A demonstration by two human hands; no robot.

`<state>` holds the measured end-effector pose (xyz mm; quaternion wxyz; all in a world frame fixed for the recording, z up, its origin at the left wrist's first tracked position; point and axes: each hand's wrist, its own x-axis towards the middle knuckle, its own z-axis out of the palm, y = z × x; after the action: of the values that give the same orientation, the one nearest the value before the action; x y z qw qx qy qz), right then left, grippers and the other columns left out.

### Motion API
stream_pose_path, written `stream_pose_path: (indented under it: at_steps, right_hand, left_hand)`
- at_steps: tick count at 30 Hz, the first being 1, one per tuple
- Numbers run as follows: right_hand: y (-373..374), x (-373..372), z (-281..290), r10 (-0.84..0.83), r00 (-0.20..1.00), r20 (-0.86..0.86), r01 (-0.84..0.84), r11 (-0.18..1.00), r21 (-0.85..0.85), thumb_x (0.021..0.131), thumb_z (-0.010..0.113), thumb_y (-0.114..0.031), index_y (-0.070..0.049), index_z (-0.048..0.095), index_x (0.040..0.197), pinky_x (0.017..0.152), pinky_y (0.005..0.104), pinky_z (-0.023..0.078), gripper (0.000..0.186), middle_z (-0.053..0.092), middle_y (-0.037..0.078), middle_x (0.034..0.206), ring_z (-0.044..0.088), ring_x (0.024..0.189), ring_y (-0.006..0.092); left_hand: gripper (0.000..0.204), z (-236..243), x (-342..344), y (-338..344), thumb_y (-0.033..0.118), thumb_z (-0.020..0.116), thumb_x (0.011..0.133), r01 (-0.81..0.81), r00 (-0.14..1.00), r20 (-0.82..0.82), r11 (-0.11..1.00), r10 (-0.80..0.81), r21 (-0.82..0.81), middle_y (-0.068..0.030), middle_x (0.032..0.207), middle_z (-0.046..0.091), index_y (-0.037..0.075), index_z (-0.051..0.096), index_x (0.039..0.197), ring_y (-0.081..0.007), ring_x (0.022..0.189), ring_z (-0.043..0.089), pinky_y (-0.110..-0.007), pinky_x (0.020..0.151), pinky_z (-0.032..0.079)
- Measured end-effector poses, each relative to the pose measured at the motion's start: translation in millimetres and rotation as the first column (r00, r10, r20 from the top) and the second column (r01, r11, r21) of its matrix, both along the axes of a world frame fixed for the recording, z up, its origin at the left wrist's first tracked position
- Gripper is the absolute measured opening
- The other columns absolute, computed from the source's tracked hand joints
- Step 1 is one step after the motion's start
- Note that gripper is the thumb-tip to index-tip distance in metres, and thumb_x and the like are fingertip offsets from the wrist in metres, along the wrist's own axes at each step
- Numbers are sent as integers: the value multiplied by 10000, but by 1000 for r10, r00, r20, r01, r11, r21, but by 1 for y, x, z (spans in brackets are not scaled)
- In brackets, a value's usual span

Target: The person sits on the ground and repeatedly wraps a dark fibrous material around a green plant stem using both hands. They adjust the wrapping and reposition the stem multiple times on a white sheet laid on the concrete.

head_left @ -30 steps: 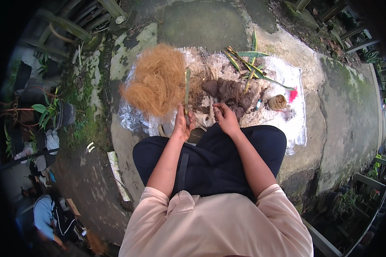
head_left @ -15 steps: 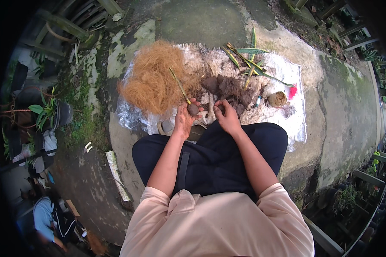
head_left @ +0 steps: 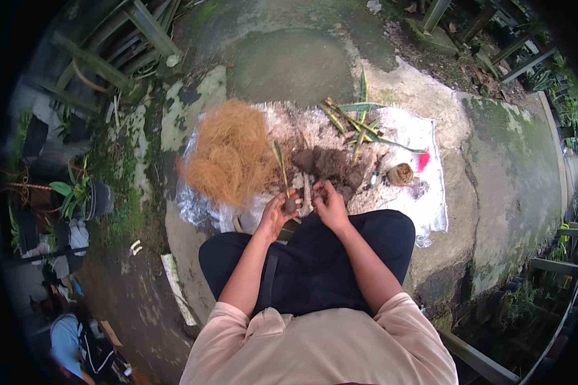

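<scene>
My left hand (head_left: pixel 276 217) is closed round a ball of dark soil (head_left: pixel 290 206) at the base of a snake plant cutting (head_left: pixel 280 162). The thin green and yellow leaf stands nearly upright out of it. Just to the right, my right hand (head_left: pixel 331 206) has its thumb and fingers pinched together; whatever is between them is hidden. Beyond that hand lies a heap of dark, clumpy soil (head_left: pixel 332 164). A fluffy mass of brown coconut fibre (head_left: pixel 228 154) sits at the left, past my left hand.
A white sack sheet (head_left: pixel 424 215) lies on the concrete before my crossed legs. On it are several snake plant leaves (head_left: pixel 362 126), a round tan container (head_left: pixel 401 174), a small blue-and-white tube (head_left: pixel 374 179) and something pink (head_left: pixel 424 160). Another person (head_left: pixel 67 340) is at lower left.
The whole view has shifted, so the sheet appears lower. The cutting in my left hand has turned more upright. My right hand stays pinched, slightly nearer the soil ball.
</scene>
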<state>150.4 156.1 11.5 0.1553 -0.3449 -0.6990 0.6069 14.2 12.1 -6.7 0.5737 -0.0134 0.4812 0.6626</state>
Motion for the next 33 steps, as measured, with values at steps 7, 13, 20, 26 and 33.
stream_pose_path:
  at_steps: [7, 13, 20, 26, 33]
  right_hand:
    - [9, -7, 7, -102, 994, 27, 103, 993, -55, 934, 542, -34, -10, 544, 1179, 732, 341, 532, 246, 694, 174, 1005, 698, 831, 224]
    - [20, -6, -34, -168, 985, 36, 168, 986, 4, 926, 594, -64, -20, 562, 1199, 738, 321, 525, 278, 706, 142, 986, 685, 832, 217]
    - [23, -11, -24, -52, 999, 2, 48, 900, -433, 909, 572, -58, -3, 581, 1182, 630, 273, 496, 279, 645, 58, 892, 600, 699, 103]
    - [19, -15, -16, -7, 999, -38, -15, 838, -545, 946, 518, -24, -22, 483, 1297, 661, 255, 479, 353, 588, 32, 897, 585, 712, 96]
    - [20, -16, -24, 57, 997, -58, -80, 828, -556, 908, 590, -48, 19, 566, 1175, 716, 259, 495, 276, 641, 62, 973, 642, 821, 133]
  left_hand:
    - [385, -1, -1, 9, 164, 550, 989, 6, 1000, -16, 998, -7, -61, -80, 1180, 608, 51, 494, 1353, -210, 1029, 639, -359, 856, 543]
    - [319, 7, 7, 23, 223, 591, 992, 37, 999, -29, 990, -42, -138, -78, 1143, 618, 68, 523, 1262, -198, 938, 665, -322, 799, 563]
    - [291, 2, 10, 32, 401, 557, 1002, 48, 989, -121, 968, -80, -248, 5, 872, 657, 136, 532, 1121, -80, 689, 603, -223, 564, 441]
    - [604, -21, 5, 25, 616, 349, 1003, -6, 1000, -8, 990, 5, -142, -42, 1015, 606, 135, 407, 1363, -141, 874, 614, -299, 688, 495]
    - [760, -20, 2, 30, 703, 265, 969, 30, 999, -28, 992, -33, -122, -95, 1214, 542, 124, 322, 1458, -208, 1087, 585, -377, 926, 495]
